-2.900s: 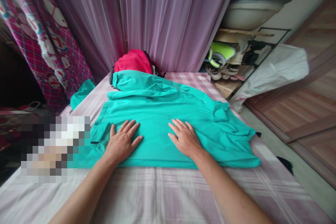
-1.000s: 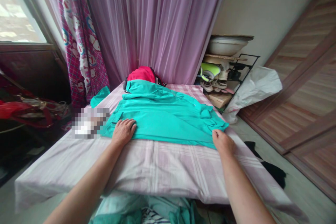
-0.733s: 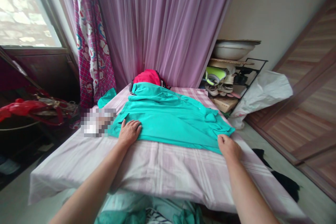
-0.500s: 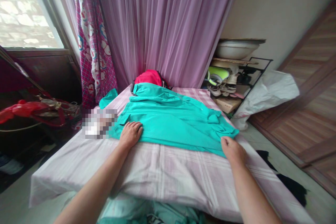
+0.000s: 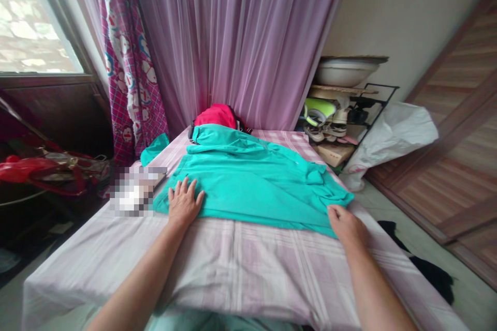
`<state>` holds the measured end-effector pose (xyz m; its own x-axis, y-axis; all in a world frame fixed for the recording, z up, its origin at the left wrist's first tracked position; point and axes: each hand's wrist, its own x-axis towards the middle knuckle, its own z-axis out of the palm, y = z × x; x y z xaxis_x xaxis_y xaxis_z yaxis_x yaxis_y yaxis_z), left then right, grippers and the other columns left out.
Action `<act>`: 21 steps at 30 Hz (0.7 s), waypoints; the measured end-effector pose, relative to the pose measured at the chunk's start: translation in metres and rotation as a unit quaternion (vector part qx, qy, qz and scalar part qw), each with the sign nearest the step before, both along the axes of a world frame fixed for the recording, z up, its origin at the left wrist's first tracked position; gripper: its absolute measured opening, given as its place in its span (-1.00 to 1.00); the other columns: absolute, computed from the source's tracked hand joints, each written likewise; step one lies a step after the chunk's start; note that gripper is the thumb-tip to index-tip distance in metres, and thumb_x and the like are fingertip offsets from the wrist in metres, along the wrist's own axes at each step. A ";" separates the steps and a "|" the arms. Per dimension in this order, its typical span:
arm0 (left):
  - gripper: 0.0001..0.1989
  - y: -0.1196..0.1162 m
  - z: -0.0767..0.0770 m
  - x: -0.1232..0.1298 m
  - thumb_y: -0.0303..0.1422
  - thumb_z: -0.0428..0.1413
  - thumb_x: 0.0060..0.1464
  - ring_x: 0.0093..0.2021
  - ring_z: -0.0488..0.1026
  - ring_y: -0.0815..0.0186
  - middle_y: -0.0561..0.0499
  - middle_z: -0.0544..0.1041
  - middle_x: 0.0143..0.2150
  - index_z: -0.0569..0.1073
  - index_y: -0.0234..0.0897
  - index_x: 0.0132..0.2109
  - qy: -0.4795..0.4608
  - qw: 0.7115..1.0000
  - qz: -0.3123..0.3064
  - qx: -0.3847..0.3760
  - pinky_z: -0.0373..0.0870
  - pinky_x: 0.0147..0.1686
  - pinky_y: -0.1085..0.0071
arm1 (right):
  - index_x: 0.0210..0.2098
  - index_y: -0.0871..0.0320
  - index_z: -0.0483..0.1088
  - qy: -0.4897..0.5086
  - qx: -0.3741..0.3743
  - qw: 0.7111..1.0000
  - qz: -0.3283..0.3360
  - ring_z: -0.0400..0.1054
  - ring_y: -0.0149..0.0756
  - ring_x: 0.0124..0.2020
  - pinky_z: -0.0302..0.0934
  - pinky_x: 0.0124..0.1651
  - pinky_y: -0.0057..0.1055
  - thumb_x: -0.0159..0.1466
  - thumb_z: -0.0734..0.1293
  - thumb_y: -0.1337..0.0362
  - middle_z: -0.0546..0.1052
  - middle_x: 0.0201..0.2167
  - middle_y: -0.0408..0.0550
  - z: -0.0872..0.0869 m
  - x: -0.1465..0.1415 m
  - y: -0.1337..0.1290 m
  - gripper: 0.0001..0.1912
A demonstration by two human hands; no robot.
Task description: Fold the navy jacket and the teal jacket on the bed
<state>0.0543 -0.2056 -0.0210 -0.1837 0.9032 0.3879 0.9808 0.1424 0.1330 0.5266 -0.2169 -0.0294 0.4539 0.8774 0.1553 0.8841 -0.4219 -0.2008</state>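
A teal garment point(image 5: 248, 186) lies spread across a table covered with a pink and white checked cloth point(image 5: 233, 269). On the garment's near left part rests my left hand point(image 5: 184, 202), palm down with its fingers spread. At the near right corner, my right hand point(image 5: 345, 222) pinches the garment's edge between thumb and fingers. The far side of the garment is bunched in loose folds and touches a red item point(image 5: 217, 115) with dark trim.
A blurred-out object point(image 5: 135, 194) lies left of the garment, with a small teal cloth point(image 5: 154, 149) beyond it. Purple curtains point(image 5: 240, 36) hang behind the table. To the right stand a shoe rack point(image 5: 337, 91) and a white sack point(image 5: 392, 134).
My left hand has shifted slightly left on the garment, and its fingers have spread. My right hand still pinches the corner. The view has moved a little.
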 end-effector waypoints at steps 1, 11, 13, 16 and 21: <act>-0.46 0.000 0.001 0.000 -0.11 -0.06 0.28 0.40 0.11 -0.12 -0.19 0.28 0.38 0.35 -0.22 0.31 0.003 1.000 -0.001 -0.017 -0.01 0.32 -0.17 | 0.01 -0.03 0.56 -0.001 0.003 1.000 -0.004 0.47 -0.15 -0.37 0.11 -0.43 -0.37 0.37 0.11 0.04 0.65 -0.17 0.06 0.001 -0.002 -0.001 -0.54; -0.49 -0.005 0.010 0.002 -0.11 -0.08 0.30 0.39 0.13 -0.10 -0.12 0.33 0.36 0.41 -0.18 0.26 0.022 0.998 -0.011 -0.051 0.00 0.32 -0.15 | 0.00 0.00 0.57 -0.011 -0.003 1.000 0.005 0.49 -0.12 -0.37 0.10 -0.45 -0.35 0.38 0.10 0.07 0.65 -0.20 0.07 0.006 -0.004 -0.002 -0.54; -0.49 -0.004 0.008 0.001 -0.10 -0.08 0.29 0.38 0.13 -0.10 -0.12 0.33 0.36 0.41 -0.18 0.26 0.022 0.998 -0.014 -0.049 0.00 0.31 -0.15 | -0.01 -0.01 0.57 -0.016 0.001 1.000 0.002 0.48 -0.13 -0.38 0.11 -0.45 -0.36 0.38 0.10 0.07 0.65 -0.21 0.06 0.006 -0.005 -0.002 -0.54; -0.49 -0.003 0.007 0.000 -0.11 -0.08 0.29 0.38 0.14 -0.11 -0.13 0.34 0.35 0.41 -0.19 0.26 0.021 0.999 -0.015 -0.042 0.01 0.31 -0.15 | 0.01 -0.03 0.56 -0.014 -0.011 1.000 0.003 0.49 -0.13 -0.34 0.11 -0.44 -0.37 0.39 0.09 0.06 0.65 -0.16 0.06 0.008 -0.006 -0.003 -0.54; -0.49 -0.003 0.007 -0.001 -0.11 -0.09 0.30 0.38 0.14 -0.11 -0.11 0.34 0.35 0.41 -0.19 0.26 0.023 0.999 -0.017 -0.046 0.01 0.31 -0.13 | 0.04 -0.04 0.53 -0.006 -0.025 1.000 -0.006 0.50 -0.13 -0.28 0.11 -0.42 -0.38 0.39 0.08 0.05 0.64 -0.12 0.04 0.014 -0.009 -0.004 -0.54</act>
